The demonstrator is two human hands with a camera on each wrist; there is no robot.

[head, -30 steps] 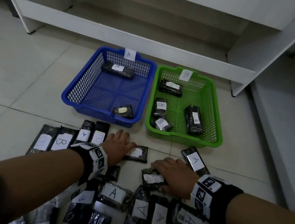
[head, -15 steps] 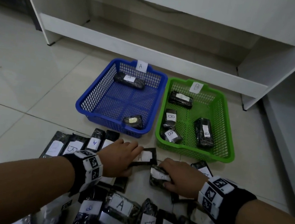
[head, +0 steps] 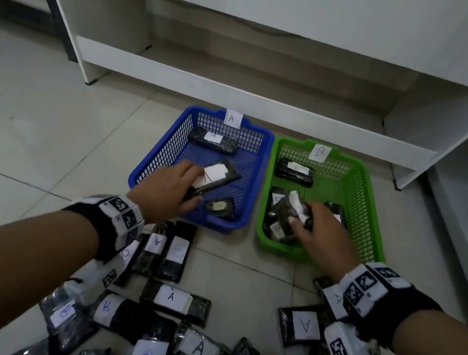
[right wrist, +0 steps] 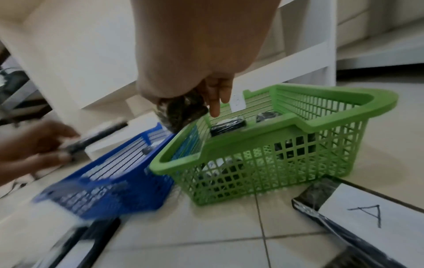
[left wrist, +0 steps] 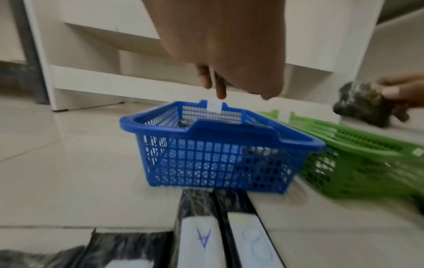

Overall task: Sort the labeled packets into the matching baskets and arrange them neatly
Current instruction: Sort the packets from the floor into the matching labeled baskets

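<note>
Left hand (head: 166, 189) pinched flat A packet (head: 216, 176) over blue basket (head: 171, 146) | right hand (head: 320, 232) clutched crumpled packet (head: 293, 211) over green basket (head: 368, 223) | looked light, crinkly, slippery; edge-grip best.

place: indoor room | evidence: tiled floor (head: 41, 130); white shelving (head: 237, 95)

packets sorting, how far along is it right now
Early. Done: two packets lie in the blue basket, several in the green basket. In hand: the left hand holds an A packet over blue; the right hand holds a crumpled packet over green. Left: many floor packets.
</note>
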